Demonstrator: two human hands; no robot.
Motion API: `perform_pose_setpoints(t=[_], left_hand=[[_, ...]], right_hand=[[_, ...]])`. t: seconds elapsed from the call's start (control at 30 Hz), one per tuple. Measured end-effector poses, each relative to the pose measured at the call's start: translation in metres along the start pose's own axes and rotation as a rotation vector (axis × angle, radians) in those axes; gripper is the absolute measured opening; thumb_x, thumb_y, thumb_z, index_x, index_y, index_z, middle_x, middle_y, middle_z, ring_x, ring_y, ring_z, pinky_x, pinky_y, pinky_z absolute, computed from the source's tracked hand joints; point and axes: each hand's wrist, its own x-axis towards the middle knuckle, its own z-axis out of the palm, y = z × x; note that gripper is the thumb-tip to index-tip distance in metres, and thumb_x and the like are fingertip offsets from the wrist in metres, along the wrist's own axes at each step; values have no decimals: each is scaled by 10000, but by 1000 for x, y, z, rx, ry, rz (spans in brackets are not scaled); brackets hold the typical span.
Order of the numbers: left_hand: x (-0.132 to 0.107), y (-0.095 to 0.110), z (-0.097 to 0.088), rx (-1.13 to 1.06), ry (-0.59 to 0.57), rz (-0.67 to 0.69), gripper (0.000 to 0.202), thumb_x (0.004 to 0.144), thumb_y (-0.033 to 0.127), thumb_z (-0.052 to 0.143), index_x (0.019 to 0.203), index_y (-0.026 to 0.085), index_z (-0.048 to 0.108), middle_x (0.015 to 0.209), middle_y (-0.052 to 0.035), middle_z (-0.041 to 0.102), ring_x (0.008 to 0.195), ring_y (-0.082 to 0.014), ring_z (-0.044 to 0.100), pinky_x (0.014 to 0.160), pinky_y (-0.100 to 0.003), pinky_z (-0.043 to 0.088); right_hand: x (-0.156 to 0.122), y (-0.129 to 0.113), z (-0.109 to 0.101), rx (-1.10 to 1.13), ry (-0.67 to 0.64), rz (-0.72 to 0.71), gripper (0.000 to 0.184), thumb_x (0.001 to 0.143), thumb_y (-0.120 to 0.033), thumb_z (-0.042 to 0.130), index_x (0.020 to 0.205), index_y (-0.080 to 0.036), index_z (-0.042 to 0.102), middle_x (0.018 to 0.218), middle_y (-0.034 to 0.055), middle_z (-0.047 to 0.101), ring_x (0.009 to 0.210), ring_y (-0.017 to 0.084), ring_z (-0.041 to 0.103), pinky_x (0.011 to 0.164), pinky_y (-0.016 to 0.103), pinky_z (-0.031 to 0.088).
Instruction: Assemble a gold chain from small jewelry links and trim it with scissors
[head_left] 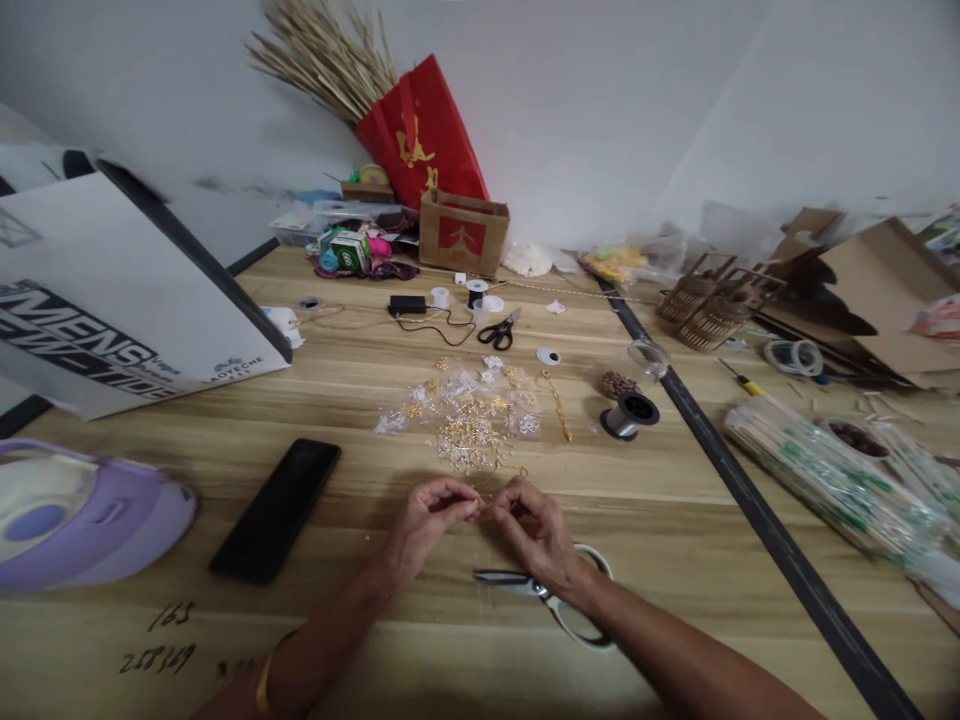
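My left hand (pixel 431 518) and my right hand (pixel 536 530) meet at the centre of the table, each closed in a pinch. Between their fingertips runs a thin gold beaded strand (pixel 486 502); its fine detail is too small to make out. Just beyond the fingers lies a loose pile of clear and gold beads (pixel 472 438), with small plastic bags of beads (pixel 480 390) behind it. White-handled scissors (pixel 577 630) lie with blades apart, partly hidden under my right hand and wrist. A gold chain (pixel 556 405) rests to the right of the bags.
A black phone (pixel 277 510) and a purple visor (pixel 97 520) lie on the left, below a large white box (pixel 127 300). Rightward stand a wire spool (pixel 630 415) and wrapped sticks (pixel 832 475). Black scissors (pixel 499 330) and a brown paper box (pixel 463 235) are farther back.
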Motion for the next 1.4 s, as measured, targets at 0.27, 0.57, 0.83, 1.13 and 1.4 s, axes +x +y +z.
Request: perform_pose_setpoints(t=[0.27,0.57,0.83,1.13,1.4], left_hand=[[0,-1,-1,-12,-8,1,96,600,193,731,672,146,689,686,-31,705,648,-144,615,653,-246,477],[-1,0,-1,31,-28,20,94,603,204,733,667,147,694,675,-32,691,651,-148,611,639,-244,471],[-1,-3,0,-27,-63,-38,120,607,213,739,683,142,679,630,-16,669,622,-141,601,625,-249,463],[-1,-8,4,-182,-102,-126,160,592,228,754,692,128,678,604,-19,659,593,-127,581,604,-243,433],[-2,-4,7,-337,-176,-216,197,557,229,798,671,118,683,600,-24,649,580,-110,568,572,-225,417]], right_hand=[[0,2,0,-15,6,3,129,856,-211,505,739,-171,540,667,5,529,608,118,487,549,227,383],[0,4,1,-10,-14,18,129,860,-224,509,746,-173,541,666,9,539,604,119,490,547,230,388],[0,2,0,-7,-35,14,119,856,-216,515,748,-177,545,675,10,546,615,124,501,559,232,387],[1,2,-2,-3,-46,6,133,868,-239,512,756,-175,546,676,18,556,616,124,513,566,238,404],[1,4,-2,8,-44,-29,158,874,-257,518,748,-171,560,681,26,572,620,129,527,580,249,419]])
